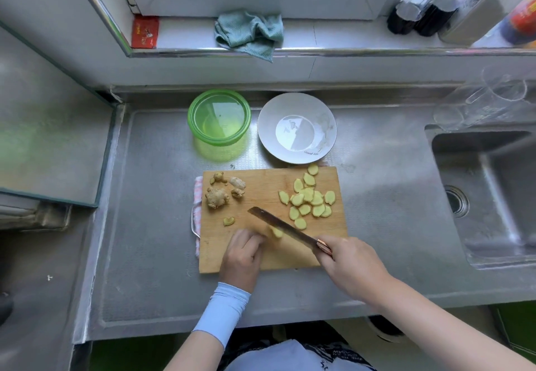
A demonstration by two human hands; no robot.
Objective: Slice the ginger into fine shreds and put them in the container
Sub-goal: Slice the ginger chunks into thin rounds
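Note:
On the wooden cutting board (261, 263), my left hand (242, 257) pins a peeled ginger piece (276, 231) with curled fingers. My right hand (346, 263) grips the handle of a knife (282, 225), whose blade lies against that piece and points up-left. A heap of yellow ginger slices (310, 198) covers the board's right side. Unpeeled ginger knobs (217, 196) lie at the board's far left, with a small offcut (229, 221) below them. A green see-through container (219, 122) stands behind the board, with nothing in it.
A white bowl (296, 128) sits right of the green container. The steel sink (487, 194) is at the right, with clear glass vessels (487, 101) behind it. A teal cloth (249, 33) and dark bottles (417, 17) rest on the windowsill. A checked cloth (197, 211) lies under the board.

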